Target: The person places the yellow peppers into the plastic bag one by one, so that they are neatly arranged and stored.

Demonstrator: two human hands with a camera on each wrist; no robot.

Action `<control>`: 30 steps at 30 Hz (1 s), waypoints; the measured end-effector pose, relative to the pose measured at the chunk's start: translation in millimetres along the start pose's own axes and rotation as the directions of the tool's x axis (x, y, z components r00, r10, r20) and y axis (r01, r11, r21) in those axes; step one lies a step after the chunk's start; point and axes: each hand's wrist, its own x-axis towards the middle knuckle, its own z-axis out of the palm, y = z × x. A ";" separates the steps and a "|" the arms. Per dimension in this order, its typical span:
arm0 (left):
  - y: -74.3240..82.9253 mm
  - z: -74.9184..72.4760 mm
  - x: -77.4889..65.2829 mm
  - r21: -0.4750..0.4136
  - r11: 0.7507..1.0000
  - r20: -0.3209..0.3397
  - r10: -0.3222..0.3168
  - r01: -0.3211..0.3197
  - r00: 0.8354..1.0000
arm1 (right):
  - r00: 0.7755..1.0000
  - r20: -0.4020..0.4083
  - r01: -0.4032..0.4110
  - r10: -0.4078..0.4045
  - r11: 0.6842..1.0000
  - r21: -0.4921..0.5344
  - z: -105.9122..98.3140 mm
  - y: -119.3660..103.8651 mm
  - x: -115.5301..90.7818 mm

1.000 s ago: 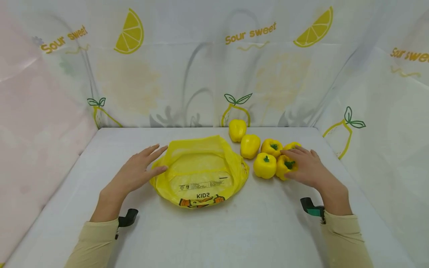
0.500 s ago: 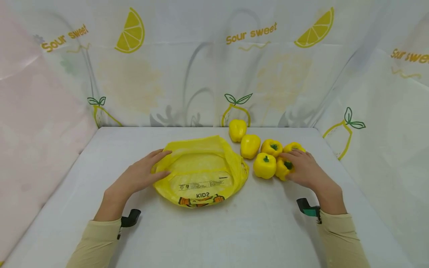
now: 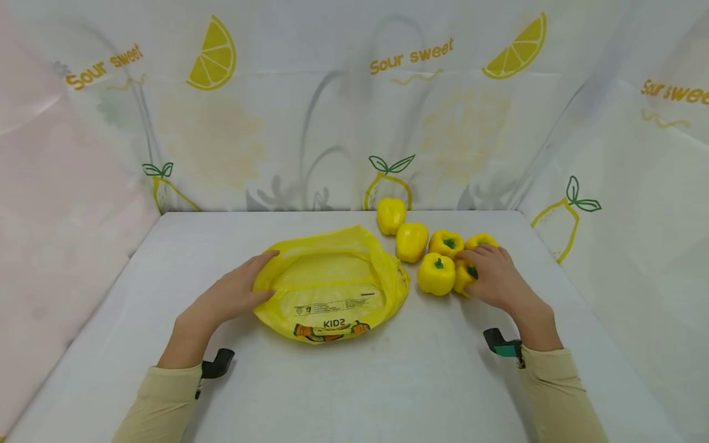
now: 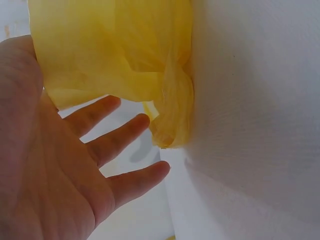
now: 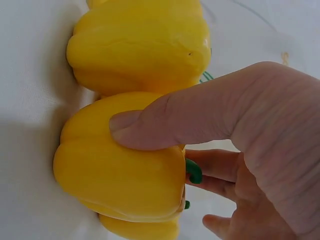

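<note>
Head view: brought lower and further inward over the last second with the right fingers (image 3: pixel 477 257), now wrapped onto the pepper (image 5: pixel 115 170) directly beneath instead of reaching over from its outer side. Likewise eased down with the left fingers (image 4: pixel 122 140), now spread wide and straight at the nearest rim of the bag (image 3: pixel 321 271), seemingly touching. Probably means taking hold of one pepper while steadying the bag; apparently not yet raised from the desk (image 3: pixel 388 394). Held between thumb and partly hidden fingers, with firmness impossible to tell. Glossy, deep yellow and lobed, with a short curled green stem turned toward the palm. Just left of and beyond the right fingers: five more peppers (image 3: pixel 436 274), much alike. Up against the left fingers: thin, see-through yellow plastic, mouth agape, sagging low, with dark print and an orange picture on the side nearest the body.
</note>
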 end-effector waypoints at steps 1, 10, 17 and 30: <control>-0.1 0.1 -0.1 0.000 1.000 0.001 0.000 0.000 1.000 | 1.000 -0.001 0.002 -0.002 1.000 0.004 0.2 -0.2 -0.1; 0.8 0.6 -0.1 -0.003 1.000 -0.001 0.003 -0.003 1.000 | 1.000 0.011 0.018 -0.018 0.999 0.031 -4.1 -2.1 -2.1; 0.9 1.3 1.5 0.004 1.000 0.003 -0.004 0.004 1.000 | 1.000 0.022 0.006 -0.008 0.993 0.117 -15.1 -4.6 -4.4; 1.9 2.9 3.4 -0.023 1.000 -0.001 0.013 -0.013 1.000 | 0.972 -0.215 0.125 -0.095 0.984 0.130 -23.8 -11.4 -6.2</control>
